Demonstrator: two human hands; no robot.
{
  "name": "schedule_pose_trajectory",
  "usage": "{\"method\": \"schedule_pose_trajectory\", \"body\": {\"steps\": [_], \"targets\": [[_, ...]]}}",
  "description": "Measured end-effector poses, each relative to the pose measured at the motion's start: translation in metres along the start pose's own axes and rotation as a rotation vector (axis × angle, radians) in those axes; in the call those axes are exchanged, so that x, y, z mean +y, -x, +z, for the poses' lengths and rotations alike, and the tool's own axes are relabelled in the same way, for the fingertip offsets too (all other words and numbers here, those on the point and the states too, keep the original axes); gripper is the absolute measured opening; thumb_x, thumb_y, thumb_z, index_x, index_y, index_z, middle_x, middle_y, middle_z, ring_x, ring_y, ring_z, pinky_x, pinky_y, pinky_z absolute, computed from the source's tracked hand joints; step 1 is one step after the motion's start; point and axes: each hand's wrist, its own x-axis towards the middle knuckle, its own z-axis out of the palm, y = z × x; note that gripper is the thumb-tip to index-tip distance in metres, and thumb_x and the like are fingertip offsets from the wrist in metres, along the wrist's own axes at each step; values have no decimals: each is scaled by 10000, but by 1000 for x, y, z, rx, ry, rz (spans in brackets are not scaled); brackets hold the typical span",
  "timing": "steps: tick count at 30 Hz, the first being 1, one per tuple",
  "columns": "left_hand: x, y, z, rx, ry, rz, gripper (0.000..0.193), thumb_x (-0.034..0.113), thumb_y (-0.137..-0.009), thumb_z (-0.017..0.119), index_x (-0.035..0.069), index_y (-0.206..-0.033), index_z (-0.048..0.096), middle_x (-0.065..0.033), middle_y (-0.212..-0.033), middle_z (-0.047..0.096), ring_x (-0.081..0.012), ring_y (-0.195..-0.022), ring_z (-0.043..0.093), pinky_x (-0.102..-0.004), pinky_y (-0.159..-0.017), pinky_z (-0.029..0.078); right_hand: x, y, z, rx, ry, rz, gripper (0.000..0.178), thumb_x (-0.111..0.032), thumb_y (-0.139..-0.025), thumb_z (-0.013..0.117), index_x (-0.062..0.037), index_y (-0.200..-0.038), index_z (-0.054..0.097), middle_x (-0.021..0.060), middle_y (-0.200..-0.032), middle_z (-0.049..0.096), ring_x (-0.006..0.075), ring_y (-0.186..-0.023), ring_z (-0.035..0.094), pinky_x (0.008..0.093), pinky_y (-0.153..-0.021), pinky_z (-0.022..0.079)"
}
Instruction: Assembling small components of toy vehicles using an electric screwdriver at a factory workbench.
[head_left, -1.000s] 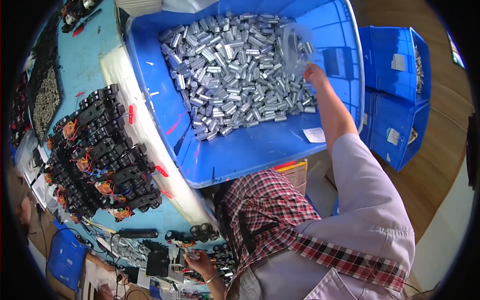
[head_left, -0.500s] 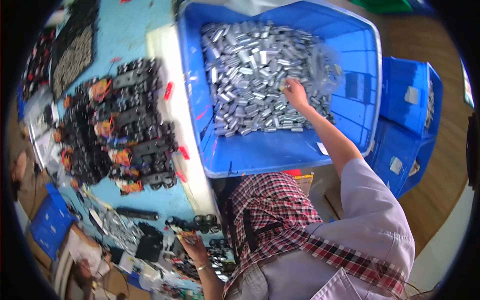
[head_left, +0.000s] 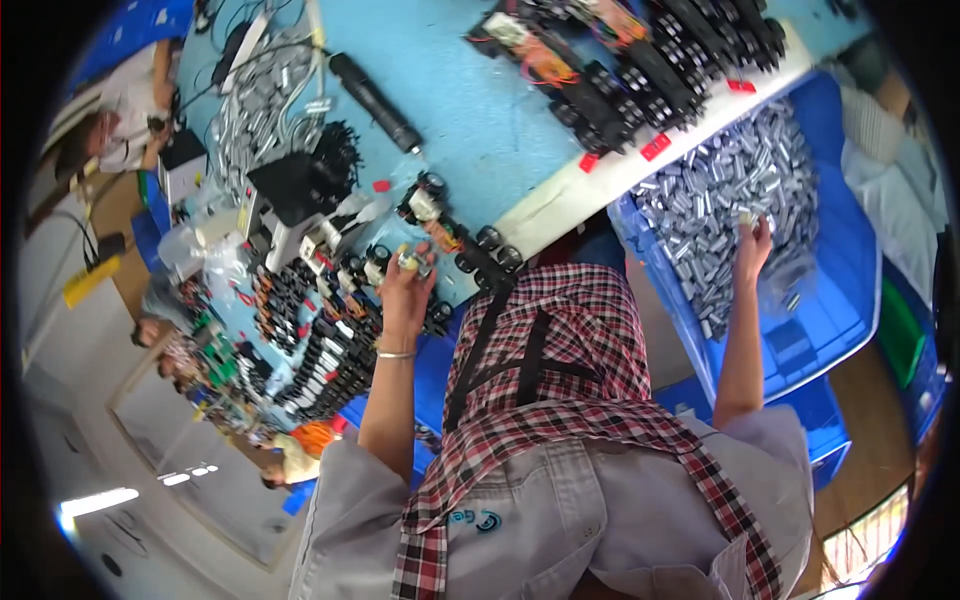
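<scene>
My left hand is raised beside the blue table's near edge, its fingers closed round a small silvery piece. Something pale yellow shows at its fingertips. Just beyond it lies a small black wheeled chassis with wires. My right hand reaches over the big blue bin on the right, fingers pinched together above a heap of short silver metal cylinders. Whatever that pinch holds blends with the heap.
Rows of black wheeled chassis stand along the table's white edge strip. A black cylindrical tool, a silvery heap and a black box lie farther left. Another person is at the far left.
The view has swung toward the left side of the table, so the bin now appears farther right. My left hand has come up beside a chassis; my right hand remains over the bin.
</scene>
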Motion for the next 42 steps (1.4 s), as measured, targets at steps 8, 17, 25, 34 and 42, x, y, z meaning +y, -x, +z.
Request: {"method": "schedule_pose_trajectory", "body": {"steps": [8,17,25,34,42], "targets": [[0,-20,24,-273,176,-13,333,69,-866,437,-11,-1186,390,-106,-1115,514,-194,-993,526,-338,-889,422,-246,210,132,-743,-610,-38,259,-78,-777,540,-66,-1009,426,48,-889,522,123,-740,538,213,-642,440],[-18,-25,33,-329,418,2,334,97,-876,441,-21,-1185,386,-93,-1111,518,-177,-1013,522,-315,-886,422,-260,236,223,-841,-258,-21,80,-50,-773,579,-15,-797,511,10,-704,532,51,-616,459,201,-556,373],[-21,-29,26,-367,394,0,341,135,-855,518,-4,-1148,413,-72,-1096,521,-151,-998,522,-293,-879,420,-254,215,233,-1087,-81,-100,106,-67,-791,561,-65,-783,456,-36,-671,477,28,-594,412,183,-508,326],[-15,-31,23,-404,242,-10,347,105,-830,528,16,-1153,437,-46,-1041,559,-144,-952,550,-288,-830,446,-266,195,239,-1439,153,-256,127,-96,-807,501,-71,-755,387,-49,-703,351,39,-680,349,208,-566,349],[-36,-35,47,27,-380,492,366,100,-792,492,-38,-1116,393,-171,-970,535,-309,-943,516,-373,-825,397,-245,207,203,-915,5,-522,189,-181,-823,477,-3,-874,519,100,-696,551,153,-628,529,288,-593,417]]}}
